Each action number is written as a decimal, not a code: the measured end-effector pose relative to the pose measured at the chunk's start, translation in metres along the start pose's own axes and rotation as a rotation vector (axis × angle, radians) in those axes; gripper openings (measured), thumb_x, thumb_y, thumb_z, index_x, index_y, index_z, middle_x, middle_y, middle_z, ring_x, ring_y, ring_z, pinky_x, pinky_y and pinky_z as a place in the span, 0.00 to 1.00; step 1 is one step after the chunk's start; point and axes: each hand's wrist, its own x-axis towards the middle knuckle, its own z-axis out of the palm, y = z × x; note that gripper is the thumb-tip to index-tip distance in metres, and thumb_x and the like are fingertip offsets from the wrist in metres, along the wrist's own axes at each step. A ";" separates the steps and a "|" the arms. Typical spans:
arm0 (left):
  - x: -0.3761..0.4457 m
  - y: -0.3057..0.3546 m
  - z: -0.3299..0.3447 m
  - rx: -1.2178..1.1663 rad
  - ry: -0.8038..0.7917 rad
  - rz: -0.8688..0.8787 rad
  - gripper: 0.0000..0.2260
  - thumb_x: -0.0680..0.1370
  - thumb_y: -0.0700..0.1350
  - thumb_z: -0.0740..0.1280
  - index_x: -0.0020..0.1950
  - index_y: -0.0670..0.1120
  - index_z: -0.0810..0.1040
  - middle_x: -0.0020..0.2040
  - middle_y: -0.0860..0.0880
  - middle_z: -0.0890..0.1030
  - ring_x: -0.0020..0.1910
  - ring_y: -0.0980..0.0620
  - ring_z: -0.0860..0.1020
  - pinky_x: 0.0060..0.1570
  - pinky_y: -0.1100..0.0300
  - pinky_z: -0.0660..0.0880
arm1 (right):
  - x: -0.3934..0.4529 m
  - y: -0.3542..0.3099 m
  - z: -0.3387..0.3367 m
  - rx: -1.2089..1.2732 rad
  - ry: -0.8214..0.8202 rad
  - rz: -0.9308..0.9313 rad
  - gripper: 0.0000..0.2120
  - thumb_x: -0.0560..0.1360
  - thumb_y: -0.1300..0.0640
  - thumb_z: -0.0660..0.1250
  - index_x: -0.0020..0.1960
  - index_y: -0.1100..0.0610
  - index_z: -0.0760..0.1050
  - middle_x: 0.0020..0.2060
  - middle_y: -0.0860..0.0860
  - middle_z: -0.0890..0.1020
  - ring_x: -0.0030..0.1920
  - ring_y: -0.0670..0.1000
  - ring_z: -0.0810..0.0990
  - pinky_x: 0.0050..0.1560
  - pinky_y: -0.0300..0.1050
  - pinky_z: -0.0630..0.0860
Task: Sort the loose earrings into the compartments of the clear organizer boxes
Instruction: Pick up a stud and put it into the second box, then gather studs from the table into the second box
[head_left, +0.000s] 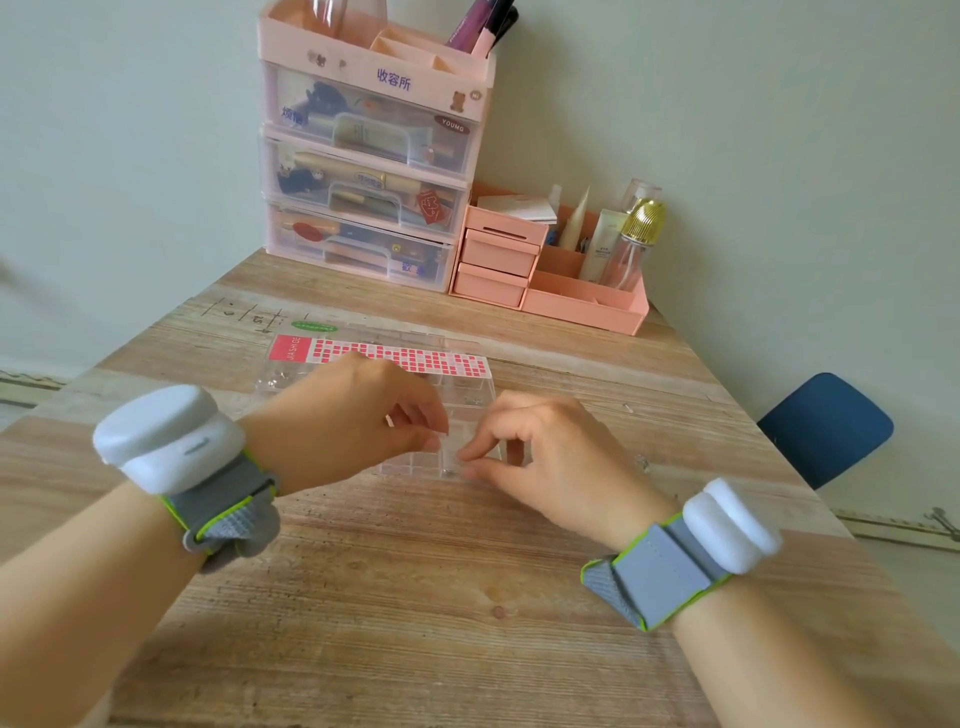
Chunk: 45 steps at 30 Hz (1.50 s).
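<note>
While both hands pinch over the box (467, 387) mid-table, left hand (358, 415) and right hand (545, 457) curled, contents too small to tell; risk: earring slips, bounces into wrong compartment.

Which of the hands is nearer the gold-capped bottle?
Right. The right hand sits nearer the gold-capped bottle at the table's far right; the left hand is further left.

Organizer box (467, 387) on the table (415, 597), drawer tower (363, 171) behind it
</note>
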 end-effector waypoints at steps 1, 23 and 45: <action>0.000 0.000 0.000 -0.005 0.010 -0.009 0.06 0.73 0.49 0.69 0.49 0.55 0.81 0.38 0.63 0.78 0.38 0.69 0.76 0.43 0.75 0.73 | 0.000 -0.001 0.000 -0.033 0.005 -0.020 0.05 0.71 0.47 0.70 0.44 0.46 0.81 0.43 0.39 0.77 0.38 0.41 0.72 0.42 0.45 0.74; 0.003 0.001 0.001 -0.058 -0.019 -0.015 0.04 0.73 0.47 0.68 0.46 0.55 0.80 0.39 0.62 0.78 0.45 0.72 0.73 0.42 0.80 0.70 | -0.004 0.004 0.001 -0.047 0.108 -0.154 0.04 0.71 0.54 0.70 0.42 0.52 0.84 0.41 0.44 0.84 0.45 0.48 0.80 0.49 0.49 0.77; 0.051 0.065 0.048 0.106 -0.153 0.249 0.04 0.75 0.49 0.66 0.47 0.53 0.79 0.42 0.58 0.77 0.48 0.58 0.69 0.51 0.61 0.67 | -0.037 0.081 -0.024 0.200 0.451 0.313 0.05 0.70 0.52 0.71 0.36 0.48 0.81 0.32 0.45 0.83 0.33 0.44 0.78 0.39 0.41 0.74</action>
